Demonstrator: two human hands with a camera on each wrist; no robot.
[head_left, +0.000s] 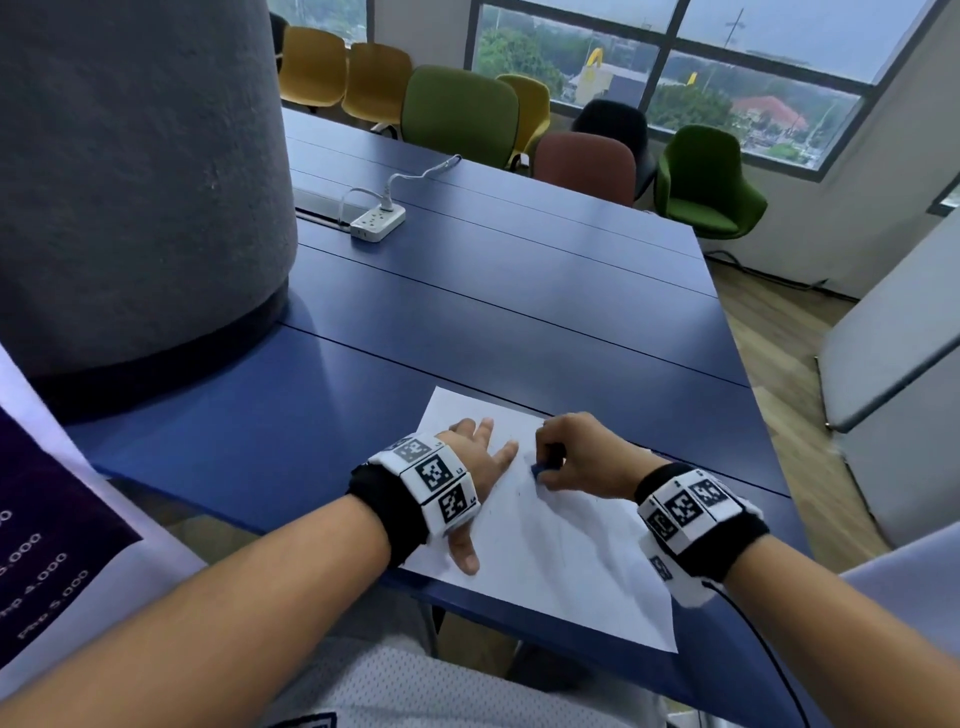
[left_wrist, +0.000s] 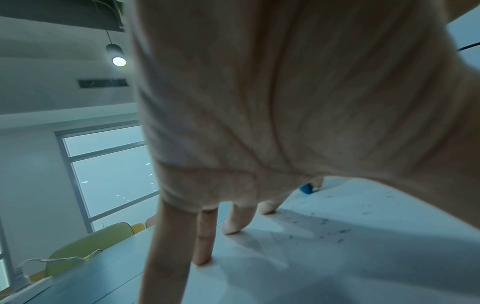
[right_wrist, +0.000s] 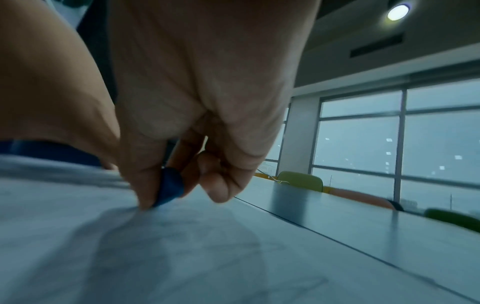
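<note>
The left hand (head_left: 470, 462) lies flat with its fingers (left_wrist: 205, 242) spread and straight. Its fingertips press the sheet of paper (head_left: 571, 551) onto the blue counter (head_left: 467, 312) near the counter's front edge.

The sheet is thin, light and limp, so it will likely slide or wrinkle under any sideways rubbing unless it is pinned close to the spot being worked. A flat palm suits it better than a pinch, which would crease it. Dark crumbs (left_wrist: 337, 234) lie scattered on the paper.

Just right of the left fingertips, the blue eraser (right_wrist: 170, 185) touches the sheet. It looks small, rubbery and grippy, light enough for a fingertip hold low on its sides near the working end.

The right hand (head_left: 582, 457) has it that way, pinched between curled thumb and fingers, with the remaining fingers tucked in.
</note>
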